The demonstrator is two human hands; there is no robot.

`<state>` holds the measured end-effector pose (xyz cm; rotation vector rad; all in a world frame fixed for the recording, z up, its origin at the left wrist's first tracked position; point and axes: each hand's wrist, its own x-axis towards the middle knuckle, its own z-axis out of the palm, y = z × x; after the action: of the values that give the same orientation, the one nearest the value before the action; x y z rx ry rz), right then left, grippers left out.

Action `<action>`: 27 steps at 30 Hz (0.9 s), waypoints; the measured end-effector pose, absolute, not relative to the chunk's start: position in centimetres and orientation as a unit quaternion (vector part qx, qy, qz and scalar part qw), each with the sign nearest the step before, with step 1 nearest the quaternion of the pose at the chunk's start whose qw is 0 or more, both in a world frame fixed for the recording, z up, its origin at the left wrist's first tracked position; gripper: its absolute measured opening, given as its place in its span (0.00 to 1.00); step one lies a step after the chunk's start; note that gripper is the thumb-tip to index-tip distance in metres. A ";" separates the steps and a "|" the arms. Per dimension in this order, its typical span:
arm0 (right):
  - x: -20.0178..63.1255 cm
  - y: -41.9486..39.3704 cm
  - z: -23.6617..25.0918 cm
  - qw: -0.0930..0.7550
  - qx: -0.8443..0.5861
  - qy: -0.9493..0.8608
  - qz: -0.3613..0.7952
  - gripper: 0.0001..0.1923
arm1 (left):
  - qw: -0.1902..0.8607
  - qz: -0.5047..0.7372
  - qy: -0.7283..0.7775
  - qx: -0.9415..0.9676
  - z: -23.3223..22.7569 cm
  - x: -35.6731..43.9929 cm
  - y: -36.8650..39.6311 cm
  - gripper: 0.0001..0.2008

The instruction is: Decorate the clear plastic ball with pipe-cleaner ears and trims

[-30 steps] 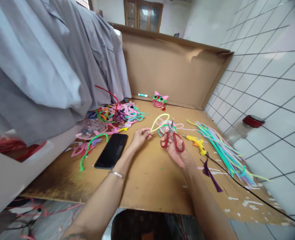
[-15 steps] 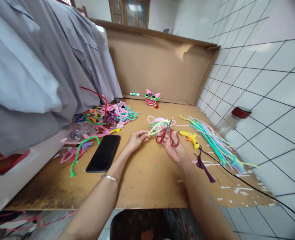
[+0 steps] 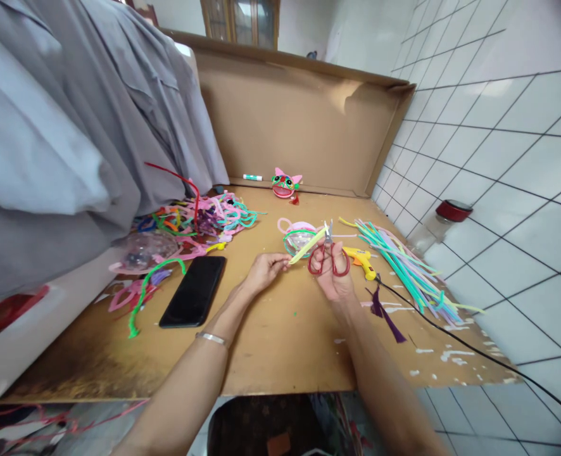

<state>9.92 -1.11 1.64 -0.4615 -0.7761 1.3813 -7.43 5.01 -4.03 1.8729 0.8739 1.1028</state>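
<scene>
Head view: left fingers (image 3: 280,261) pinching yellow pipe cleaner (image 3: 308,246), right fingers (image 3: 334,250) half-hidden inside red scissors (image 3: 328,256).

Single head-worn view, looking forward and down, probably near the table (image 3: 271,342).

Cardboard-topped table (image 3: 280,342), phone (image 3: 194,291), perhaps glue drips (image 3: 444,354)
</scene>
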 end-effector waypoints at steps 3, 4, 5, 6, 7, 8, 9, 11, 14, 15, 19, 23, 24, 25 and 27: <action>9.7 -1.3 1.7 0.692 -0.202 -0.343 0.602 0.14 | 0.369 0.431 0.336 0.752 -3.9 -7.3 4.8 0.12; 9.6 -1.4 1.8 0.690 -0.201 -0.341 0.605 0.14 | 0.360 0.429 0.329 0.760 -3.9 -7.3 4.6 0.12; 9.6 -1.4 1.9 0.687 -0.199 -0.339 0.611 0.14 | 0.349 0.426 0.320 0.771 -3.9 -7.1 4.4 0.12; 9.6 -1.5 2.1 0.684 -0.199 -0.337 0.616 0.14 | 0.335 0.421 0.308 0.785 -3.8 -7.0 4.1 0.13; 9.7 -1.5 2.2 0.678 -0.199 -0.335 0.623 0.15 | 0.320 0.417 0.296 0.798 -3.8 -6.8 3.9 0.13; 9.9 -1.4 2.4 0.672 -0.203 -0.334 0.629 0.16 | 0.305 0.414 0.284 0.809 -3.7 -6.6 3.7 0.13; 10.1 -1.4 2.5 0.667 -0.207 -0.334 0.633 0.18 | 0.294 0.413 0.274 0.818 -3.7 -6.5 3.5 0.13; 10.5 -1.4 2.7 0.661 -0.214 -0.336 0.636 0.20 | 0.280 0.417 0.261 0.824 -3.6 -6.2 3.3 0.14; 10.9 -1.5 2.8 0.661 -0.222 -0.349 0.626 0.21 | 0.277 0.417 0.263 0.825 -3.6 -6.2 3.3 0.14; 11.0 -1.6 2.8 0.662 -0.226 -0.353 0.621 0.20 | 0.279 0.412 0.268 0.825 -3.5 -6.2 3.3 0.14; 10.8 -1.8 2.6 0.673 -0.254 -0.363 0.593 0.18 | 0.302 0.404 0.287 0.814 -3.3 -6.3 3.4 0.14; 10.6 -2.1 2.8 0.686 -0.292 -0.384 0.545 0.18 | 0.333 0.431 0.299 0.784 -3.2 -6.5 3.5 0.12; 10.6 -2.2 2.9 0.685 -0.298 -0.391 0.538 0.18 | 0.334 0.440 0.305 0.776 -3.3 -6.6 3.5 0.12; 10.5 -2.3 2.9 0.683 -0.301 -0.397 0.533 0.18 | 0.334 0.447 0.311 0.769 -3.4 -6.7 3.6 0.12; 10.3 -2.4 3.0 0.681 -0.306 -0.405 0.527 0.17 | 0.330 0.455 0.324 0.761 -3.6 -6.8 3.9 0.12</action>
<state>10.33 -2.44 3.04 -0.6869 -0.9088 1.1831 -6.83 3.86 -3.56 1.9909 0.8473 1.1889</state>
